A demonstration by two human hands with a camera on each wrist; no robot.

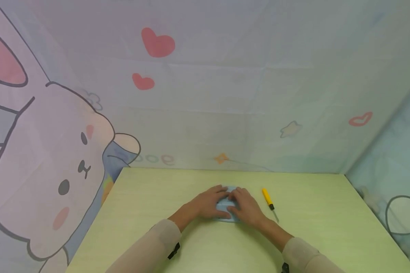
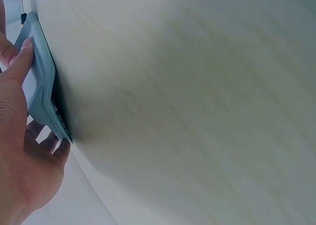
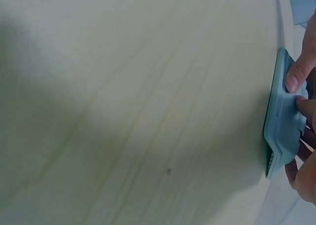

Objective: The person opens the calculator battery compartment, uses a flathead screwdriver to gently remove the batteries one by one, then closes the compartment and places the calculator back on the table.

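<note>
A light blue plastic casing [image 1: 226, 206] with a stepped rim lies on the table between both hands; small slots or teeth show along one side in the left wrist view. My left hand [image 1: 209, 203] grips its left part, thumb on top and fingers at the far edge. From the right, my right hand [image 1: 248, 207] holds the same casing [image 3: 284, 121], its thumb on the upper face near the left thumb and its fingers round the far edge. The hands cover much of the casing, and its underside is hidden.
A screwdriver [image 1: 267, 197] with a yellow handle and black collar lies right of the right hand, its tip towards me. The pale wood-grain table [image 1: 314, 227] ends at a printed cloth backdrop [image 1: 205, 125] behind it.
</note>
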